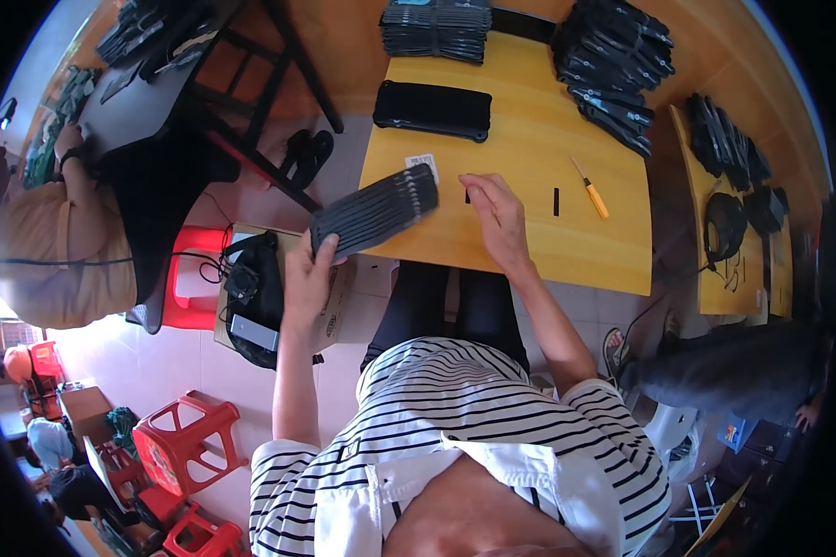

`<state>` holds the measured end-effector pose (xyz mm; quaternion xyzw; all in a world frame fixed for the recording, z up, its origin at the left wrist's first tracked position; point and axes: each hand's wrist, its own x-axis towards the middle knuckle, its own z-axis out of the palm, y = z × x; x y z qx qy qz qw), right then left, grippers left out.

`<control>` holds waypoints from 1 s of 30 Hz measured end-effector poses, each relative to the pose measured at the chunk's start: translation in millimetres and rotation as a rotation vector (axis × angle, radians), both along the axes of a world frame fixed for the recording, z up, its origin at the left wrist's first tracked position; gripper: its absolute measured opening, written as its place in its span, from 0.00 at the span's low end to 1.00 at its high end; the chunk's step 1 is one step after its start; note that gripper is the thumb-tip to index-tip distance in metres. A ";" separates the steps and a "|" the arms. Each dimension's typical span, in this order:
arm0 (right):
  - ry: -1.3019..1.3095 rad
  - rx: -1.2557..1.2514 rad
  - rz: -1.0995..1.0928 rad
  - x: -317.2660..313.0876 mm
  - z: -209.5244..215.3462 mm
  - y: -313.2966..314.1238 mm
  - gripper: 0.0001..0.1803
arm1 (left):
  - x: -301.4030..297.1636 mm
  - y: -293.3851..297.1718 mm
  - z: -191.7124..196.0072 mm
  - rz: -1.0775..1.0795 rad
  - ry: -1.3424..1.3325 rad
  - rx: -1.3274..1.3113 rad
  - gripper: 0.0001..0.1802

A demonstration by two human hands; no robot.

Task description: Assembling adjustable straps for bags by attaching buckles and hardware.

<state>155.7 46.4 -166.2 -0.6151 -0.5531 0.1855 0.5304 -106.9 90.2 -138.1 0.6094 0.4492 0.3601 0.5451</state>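
Two bare hands work over the near edge of the yellow table (pixel 525 97): the left hand (pixel 306 278) is clamped, thumb on top, on the near end of a black ribbed bundle (pixel 376 212), which slants across the table's near left corner; the right hand (pixel 502 212) hangs above the table's near middle, thumb and fingers drawn together, and whether anything is pinched there I cannot tell. Being gripped at one end only, the bundle could sag, fan open or slip off that corner toward the cardboard box (pixel 336 311) below the table. A sweep of the right hand could scatter the small black strip (pixel 556 201) on the table's right half or roll the screwdriver (pixel 594 197) beyond it. The pile of black packs (pixel 613 46) at the table's far right corner lies unevenly, so a bump might make it slide. As for writing, a white label (pixel 422 163) at the bundle's far end, above the table's left side, bears dark print too small to read; pale marks dot the bundle and that pile, and the black pouch (pixel 432 110) on the table's far left shows no legible lettering.
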 end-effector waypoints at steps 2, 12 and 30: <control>0.022 0.056 0.004 -6.5 17.9 2.9 0.13 | 1.8 10.3 13.2 -0.009 -0.038 -0.113 0.13; 0.837 -0.272 0.037 12.9 24.4 -10.8 0.16 | 27.1 24.7 10.6 -0.125 -0.349 -0.279 0.15; 0.581 -0.071 -0.072 22.6 -11.7 -21.3 0.13 | 47.4 40.4 -11.1 -0.079 -0.367 -0.505 0.15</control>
